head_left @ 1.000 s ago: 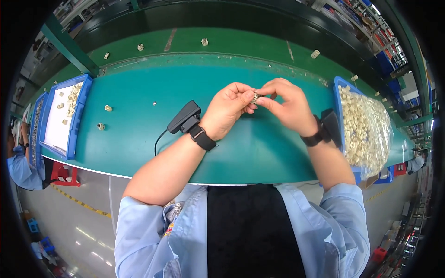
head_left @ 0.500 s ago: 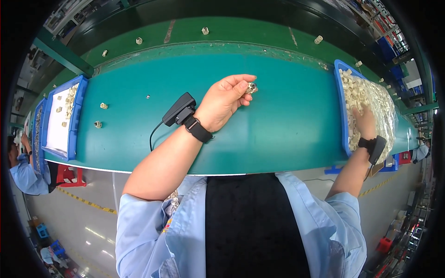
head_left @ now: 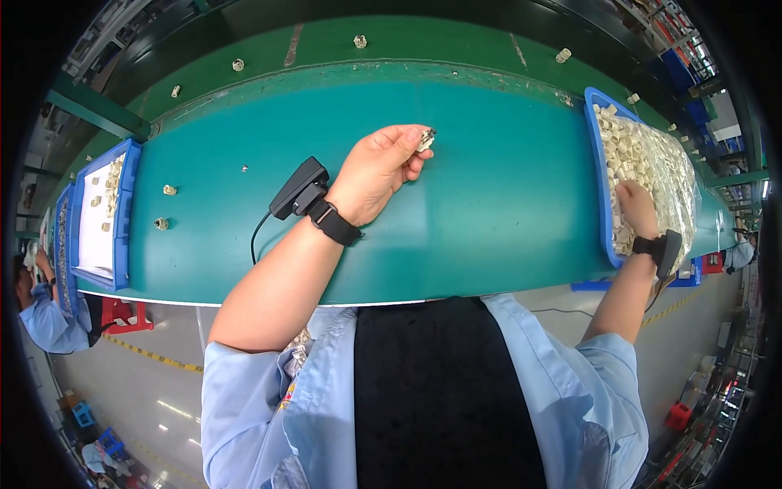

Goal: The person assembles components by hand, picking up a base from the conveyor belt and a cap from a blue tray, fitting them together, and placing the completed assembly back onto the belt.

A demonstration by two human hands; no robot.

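Out over the green work surface, my left hand pinches a small cream ring-shaped part with dark and metallic bits between thumb and fingers. My right hand reaches into a blue bin on the right, heaped with short cream plastic sleeves. Its fingers are curled in at the pile; what they hold, if anything, is hidden. Clear plastic film covers the bin's right part. Each wrist wears a black strap with a black device.
Two similar small parts, an upper one and a lower one, lie left on the surface. Further left stands a blue tray with a white liner and several parts. Beyond the far edge, several parts sit on a green strip. A co-worker sits far left.
My left hand has shifted slightly left and up in the picture with the part still pinched. My right hand's fingers, more spread before, are now drawn together at the sleeves.
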